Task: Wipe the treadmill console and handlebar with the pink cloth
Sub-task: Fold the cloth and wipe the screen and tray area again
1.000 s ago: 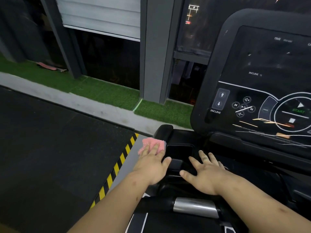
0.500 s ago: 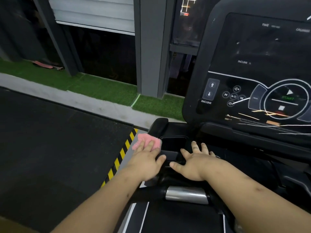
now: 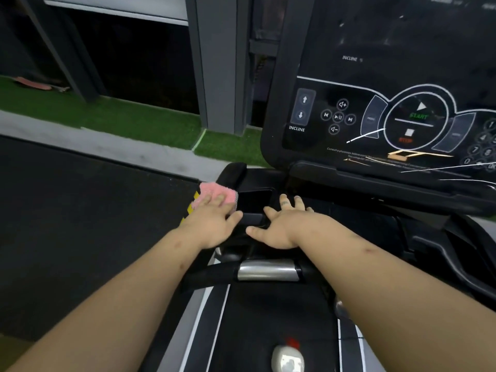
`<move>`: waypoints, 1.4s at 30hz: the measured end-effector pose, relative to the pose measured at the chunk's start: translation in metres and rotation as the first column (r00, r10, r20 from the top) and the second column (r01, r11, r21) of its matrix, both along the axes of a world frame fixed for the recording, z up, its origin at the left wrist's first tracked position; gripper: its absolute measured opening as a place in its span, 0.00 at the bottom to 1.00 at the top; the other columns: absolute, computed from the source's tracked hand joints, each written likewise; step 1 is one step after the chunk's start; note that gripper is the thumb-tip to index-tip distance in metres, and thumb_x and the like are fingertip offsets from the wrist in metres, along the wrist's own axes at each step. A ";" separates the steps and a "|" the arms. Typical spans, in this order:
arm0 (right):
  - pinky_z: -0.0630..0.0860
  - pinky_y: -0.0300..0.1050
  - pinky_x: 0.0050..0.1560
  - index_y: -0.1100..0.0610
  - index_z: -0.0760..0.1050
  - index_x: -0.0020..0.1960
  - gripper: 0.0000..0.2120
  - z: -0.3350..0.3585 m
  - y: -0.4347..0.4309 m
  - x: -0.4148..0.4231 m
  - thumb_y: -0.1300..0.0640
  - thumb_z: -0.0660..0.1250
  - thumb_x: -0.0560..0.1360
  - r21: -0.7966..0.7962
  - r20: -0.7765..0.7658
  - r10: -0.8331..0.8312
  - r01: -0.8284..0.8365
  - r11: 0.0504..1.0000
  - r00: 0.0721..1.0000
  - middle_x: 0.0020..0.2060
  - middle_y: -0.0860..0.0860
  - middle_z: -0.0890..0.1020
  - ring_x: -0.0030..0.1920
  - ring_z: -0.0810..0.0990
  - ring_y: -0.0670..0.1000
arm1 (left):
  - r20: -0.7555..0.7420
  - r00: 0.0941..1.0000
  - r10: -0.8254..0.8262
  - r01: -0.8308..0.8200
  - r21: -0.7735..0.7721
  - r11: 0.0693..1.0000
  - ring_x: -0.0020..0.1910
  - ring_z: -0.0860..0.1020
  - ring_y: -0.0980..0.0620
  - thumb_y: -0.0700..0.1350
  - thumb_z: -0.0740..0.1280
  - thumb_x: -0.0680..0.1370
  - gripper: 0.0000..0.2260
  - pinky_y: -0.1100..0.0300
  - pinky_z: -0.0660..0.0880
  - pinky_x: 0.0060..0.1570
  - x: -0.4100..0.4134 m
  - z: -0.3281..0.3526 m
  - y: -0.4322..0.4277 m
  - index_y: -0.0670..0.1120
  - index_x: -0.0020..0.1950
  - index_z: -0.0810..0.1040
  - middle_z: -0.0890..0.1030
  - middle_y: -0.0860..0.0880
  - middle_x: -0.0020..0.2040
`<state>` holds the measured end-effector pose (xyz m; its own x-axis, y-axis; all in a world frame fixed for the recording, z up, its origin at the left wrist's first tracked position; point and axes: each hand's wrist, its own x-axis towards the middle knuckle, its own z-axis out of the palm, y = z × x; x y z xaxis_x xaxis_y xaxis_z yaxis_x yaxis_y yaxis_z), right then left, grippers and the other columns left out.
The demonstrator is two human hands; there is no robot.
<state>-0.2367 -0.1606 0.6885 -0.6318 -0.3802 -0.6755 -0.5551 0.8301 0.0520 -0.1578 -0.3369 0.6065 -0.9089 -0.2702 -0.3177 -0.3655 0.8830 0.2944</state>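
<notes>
A gym floor of dark rubber matting (image 3: 80,224) runs to a strip of green turf (image 3: 150,122) and a grey pillar (image 3: 214,63), seen from above a treadmill. The console (image 3: 389,84) rises at upper right, a dark glossy panel with incline arrows, media buttons and a round start and stop dial. Below it sits a black tray (image 3: 257,200) at the console's left corner. The left hand (image 3: 212,224) lies flat, fingers spread, pressing the pink cloth (image 3: 214,196) onto the tray's left edge; the cloth is pinned under the fingertips rather than gripped, which suits a sliding wipe. The right hand (image 3: 281,226) rests open and empty, palm down on the tray just beside it, probably to steady the body. The handlebar (image 3: 265,269), black with a silver sleeve, crosses under both wrists and appears untouched by the cloth at this moment. A yellow and black hazard stripe (image 3: 193,202) shows just left of the cloth. Down on the belt (image 3: 268,318), a silver and red object (image 3: 287,358) lies blurred. The right forearm crosses above the right end of the handlebar, so it would need to lift before that part can be wiped.
</notes>
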 end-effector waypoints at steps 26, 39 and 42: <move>0.43 0.65 0.81 0.43 0.42 0.84 0.48 0.000 0.002 -0.005 0.20 0.53 0.73 -0.020 0.027 0.000 0.001 1.000 1.000 0.83 0.52 0.35 0.81 0.33 0.62 | -0.043 0.999 0.024 -0.022 0.049 0.999 0.84 0.45 0.47 0.60 0.47 0.87 0.26 0.54 0.40 0.79 -0.002 0.008 -0.004 0.54 0.84 0.58 0.51 0.48 0.85; 0.45 0.66 0.80 0.42 0.41 0.84 0.49 -0.003 -0.001 -0.007 0.25 0.62 0.74 0.023 0.020 0.030 -0.030 0.999 0.999 0.82 0.53 0.34 0.81 0.33 0.64 | -0.058 0.995 0.086 -0.080 0.099 0.992 0.84 0.45 0.48 0.62 0.50 0.86 0.27 0.51 0.43 0.82 0.086 -0.010 0.006 0.55 0.84 0.58 0.53 0.52 0.85; 0.46 0.67 0.80 0.42 0.41 0.84 0.50 -0.004 -0.003 -0.005 0.27 0.64 0.73 0.058 -0.001 0.047 -0.047 0.997 0.999 0.82 0.53 0.33 0.81 0.34 0.65 | -0.078 0.997 0.004 0.004 0.099 0.995 0.84 0.47 0.47 0.62 0.50 0.86 0.27 0.49 0.44 0.82 0.061 -0.005 0.022 0.56 0.84 0.58 0.55 0.52 0.85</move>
